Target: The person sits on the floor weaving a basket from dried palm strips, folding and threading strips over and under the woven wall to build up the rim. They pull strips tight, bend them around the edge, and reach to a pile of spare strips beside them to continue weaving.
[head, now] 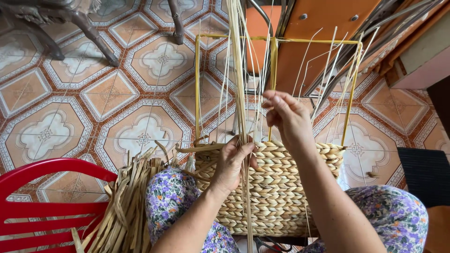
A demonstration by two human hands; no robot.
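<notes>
A half-woven basket (281, 187) of thick braided straw rests between my knees, built on a yellow wire frame (273, 70) that rises above the woven part. My left hand (233, 161) presses on the basket's top edge and grips a bundle of thin pale reeds (236, 61) that stand upright. My right hand (287, 115) is raised above the rim with its fingers pinched on one thin reed near the frame's middle post. More thin reeds fan out on the frame's right side.
A heap of flat dried straw strips (124, 206) lies by my left knee. A red plastic chair (42, 201) stands at the lower left. Orange furniture (323, 28) and metal chair legs (93, 35) stand on the patterned tile floor. A dark mat (426, 173) lies at the right.
</notes>
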